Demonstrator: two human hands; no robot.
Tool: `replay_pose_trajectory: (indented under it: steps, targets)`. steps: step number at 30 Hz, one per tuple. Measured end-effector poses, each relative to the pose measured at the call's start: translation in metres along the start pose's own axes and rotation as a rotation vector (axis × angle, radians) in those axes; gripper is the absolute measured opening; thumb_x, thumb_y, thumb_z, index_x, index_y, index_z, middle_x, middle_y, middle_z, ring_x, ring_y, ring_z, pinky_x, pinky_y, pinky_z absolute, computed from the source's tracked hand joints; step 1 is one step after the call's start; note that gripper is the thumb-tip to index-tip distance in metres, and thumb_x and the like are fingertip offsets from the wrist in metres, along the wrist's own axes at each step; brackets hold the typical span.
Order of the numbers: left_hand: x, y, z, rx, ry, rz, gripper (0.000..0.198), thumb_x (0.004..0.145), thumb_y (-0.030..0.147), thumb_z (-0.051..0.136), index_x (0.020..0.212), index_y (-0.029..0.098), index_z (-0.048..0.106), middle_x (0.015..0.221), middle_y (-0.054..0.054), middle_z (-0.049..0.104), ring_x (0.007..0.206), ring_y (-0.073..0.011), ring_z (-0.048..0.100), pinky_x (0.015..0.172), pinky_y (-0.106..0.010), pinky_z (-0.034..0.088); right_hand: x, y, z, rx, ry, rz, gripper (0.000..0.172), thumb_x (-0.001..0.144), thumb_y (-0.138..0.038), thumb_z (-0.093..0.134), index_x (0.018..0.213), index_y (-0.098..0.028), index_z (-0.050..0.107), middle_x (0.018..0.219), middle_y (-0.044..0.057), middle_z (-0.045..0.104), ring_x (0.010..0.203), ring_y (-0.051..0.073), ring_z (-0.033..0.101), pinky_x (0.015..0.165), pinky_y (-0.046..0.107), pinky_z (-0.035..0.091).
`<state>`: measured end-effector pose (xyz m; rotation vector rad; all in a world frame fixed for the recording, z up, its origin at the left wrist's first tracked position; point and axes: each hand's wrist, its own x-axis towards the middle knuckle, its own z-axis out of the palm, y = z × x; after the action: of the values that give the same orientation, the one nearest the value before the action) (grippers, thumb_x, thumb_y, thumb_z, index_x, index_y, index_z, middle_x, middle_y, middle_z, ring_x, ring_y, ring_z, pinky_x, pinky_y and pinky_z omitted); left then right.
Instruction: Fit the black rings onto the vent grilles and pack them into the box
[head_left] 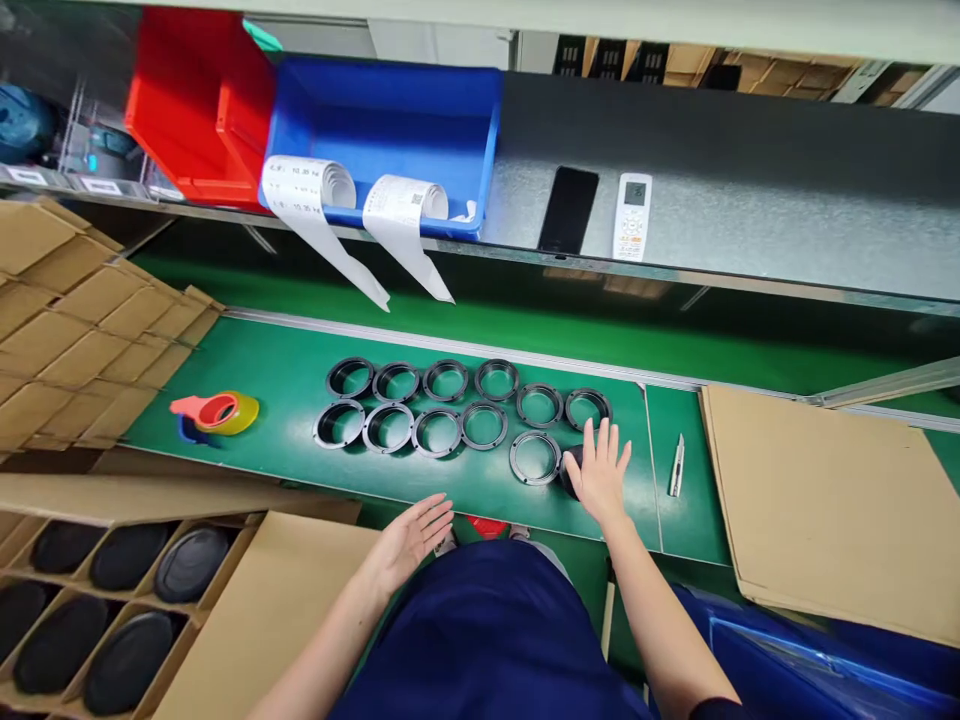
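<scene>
Two rows of black round rings point(389, 427) stand on the green worktable point(247, 460). My right hand point(602, 478) lies over a dark round piece point(568, 478) at the right end of the near row. Its fingers are stretched out and spread, and they hide most of that piece. Just left of it sits another black ring point(535, 458), and a further ring point(588, 408) is beyond my fingertips. My left hand point(412, 540) is held at the table's near edge, palm turned inward, fingers extended, with nothing in it.
At left are a tape dispenser point(217, 412), stacked cardboard point(90, 320) and a divided carton point(199, 630) holding black round pieces. A utility knife point(677, 466) and cardboard sheets point(832, 500) lie right. The shelf above bears bins point(390, 110), label rolls point(405, 205), a phone point(568, 210) and a remote point(632, 215).
</scene>
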<state>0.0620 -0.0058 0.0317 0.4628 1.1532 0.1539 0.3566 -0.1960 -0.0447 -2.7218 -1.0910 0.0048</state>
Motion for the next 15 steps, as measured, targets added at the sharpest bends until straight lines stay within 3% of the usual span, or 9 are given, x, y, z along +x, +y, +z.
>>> replay_pose_trajectory:
  steps: [4,6,8,11,15]
  targets:
    - [0.011,-0.009,0.021,0.351,-0.051,0.089,0.035,0.082,0.038,0.067,0.113,0.022,0.067,0.129,-0.013,0.063,0.121,-0.0333,0.057,0.108,-0.05,0.042,-0.005,-0.003,0.007,-0.037,-0.144,-0.02,0.08,0.091,-0.072,0.033,0.157,-0.029,0.018,0.165,0.011,-0.006,0.149,0.04,0.0,0.112,0.07,0.007]
    - [0.023,-0.017,0.045,0.602,-0.143,0.263,0.04,0.077,0.043,0.073,0.113,0.026,0.07,0.132,-0.011,0.061,0.127,-0.0364,0.051,0.114,-0.053,0.032,-0.015,0.002,0.02,-0.072,-0.212,-0.011,0.075,0.093,-0.07,0.032,0.156,-0.031,0.022,0.165,0.01,0.001,0.149,0.04,0.005,0.112,0.071,0.009]
    - [0.04,-0.026,0.068,0.775,-0.258,0.447,0.045,0.073,0.043,0.077,0.116,0.029,0.071,0.141,-0.009,0.055,0.137,-0.038,0.04,0.12,-0.053,0.018,-0.023,0.011,0.032,-0.099,-0.193,0.002,0.07,0.095,-0.065,0.031,0.155,-0.031,0.025,0.165,0.01,0.008,0.148,0.04,0.009,0.111,0.07,0.012]
    - [0.069,-0.041,0.092,0.874,-0.387,0.526,0.057,0.066,0.044,0.083,0.12,0.032,0.068,0.152,-0.005,0.044,0.144,-0.0426,0.026,0.121,-0.054,0.004,-0.028,0.026,0.039,-0.101,-0.12,-0.006,0.068,0.096,-0.063,0.033,0.154,-0.029,0.029,0.164,0.013,0.014,0.147,0.041,0.013,0.109,0.069,0.019]
    - [0.095,-0.053,0.103,0.889,-0.378,0.532,0.054,0.064,0.046,0.083,0.113,0.027,0.07,0.151,-0.008,0.044,0.147,-0.0416,0.017,0.122,-0.05,-0.001,-0.028,0.042,0.037,-0.085,-0.109,-0.068,0.066,0.096,-0.062,0.035,0.153,-0.028,0.033,0.163,0.013,0.018,0.147,0.039,0.015,0.109,0.064,0.025]
